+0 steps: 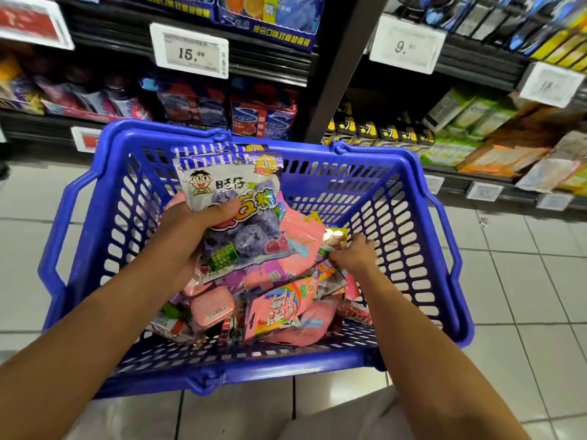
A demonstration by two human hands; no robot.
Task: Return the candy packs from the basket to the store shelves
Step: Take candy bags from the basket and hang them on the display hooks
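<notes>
**Q:** What have you got hold of right now?

**Me:** My left hand (197,230) grips a soft purple-and-white plastic gummy pack with a cartoon face (233,204) — thumb across the front, fingers curled behind. I hold it upright above the blue perforated plastic shopping basket (397,198), I think so the printed front faces me and I can match it to the shelf.

**Q:** And the other hand?

**Me:** My right hand (354,254) is down in the basket, fingers curled onto a small pack with a yellow-green edge (335,238) near the right wall. It looks like a pinch, though the fingertips are hidden, so how firm the hold is I cannot tell.

**Q:** What else is in there?

**Me:** A loose heap — a pink rainbow-printed Skittles bag (279,308) lying flat toward me, a flat pink metal mint tin (212,308) just left of it, more pink and purple packets underneath. The basket sits on the pale tiled floor (524,281) right in front of the shelving, close enough to reach from one to the other.

**Q:** Where does the gummy pack go?

**Me:** Hard to say yet. The dark store shelves (270,63) ahead carry boxed blue gum on the left, with a white price tag reading 15.99 (189,50), and yellow and green packs on the right. I see no matching purple pouch, so I judge I have to search further. Most of the job is ahead, judging by how full the basket is.
</notes>
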